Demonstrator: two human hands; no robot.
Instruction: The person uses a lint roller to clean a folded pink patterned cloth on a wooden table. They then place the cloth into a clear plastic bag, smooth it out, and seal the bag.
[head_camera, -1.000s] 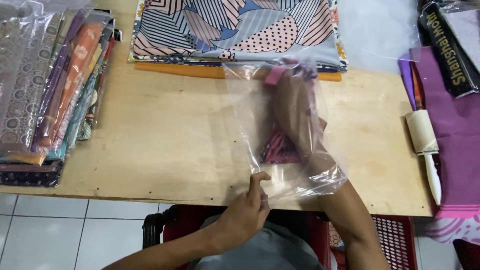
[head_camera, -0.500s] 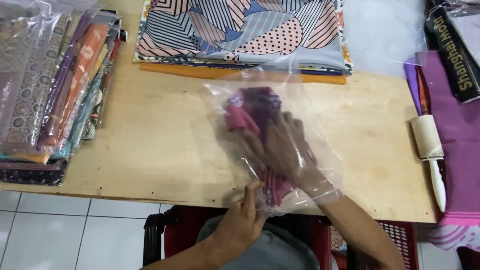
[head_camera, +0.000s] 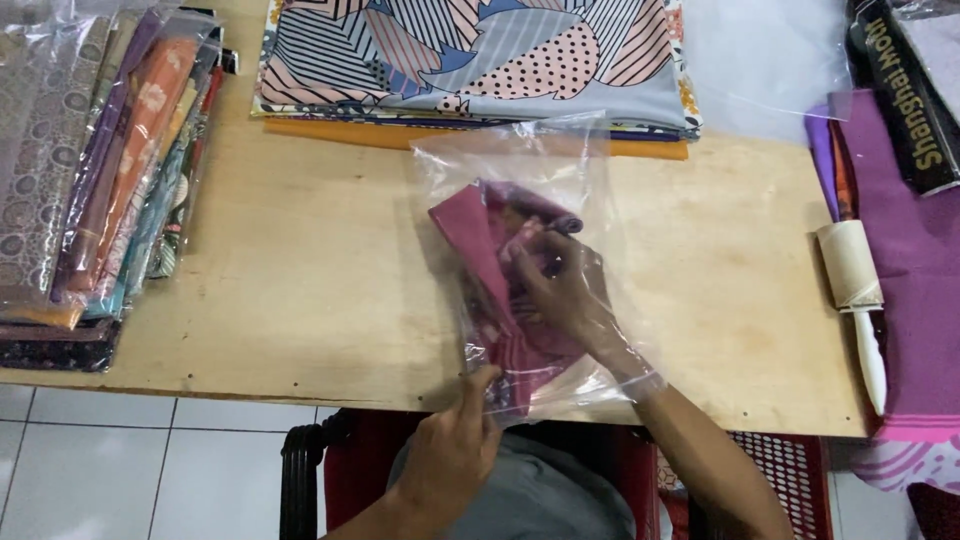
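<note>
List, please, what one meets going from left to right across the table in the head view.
Stack of bagged patterned fabrics → clear plastic bag with the maroon cloth inside, held by both hands → lint roller → purple fabric.

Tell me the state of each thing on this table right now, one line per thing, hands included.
Clear plastic bag: open at the near end, lying on the table.
Maroon folded cloth: partly inside the bag.
Right hand: inside the bag, on the cloth.
Left hand: pinching the bag's near edge.
Lint roller: lying flat, untouched.
Bagged fabrics: stacked at left.
Patterned fabric stack: folded, at the far edge.
Plywood table: bears it all.
</note>
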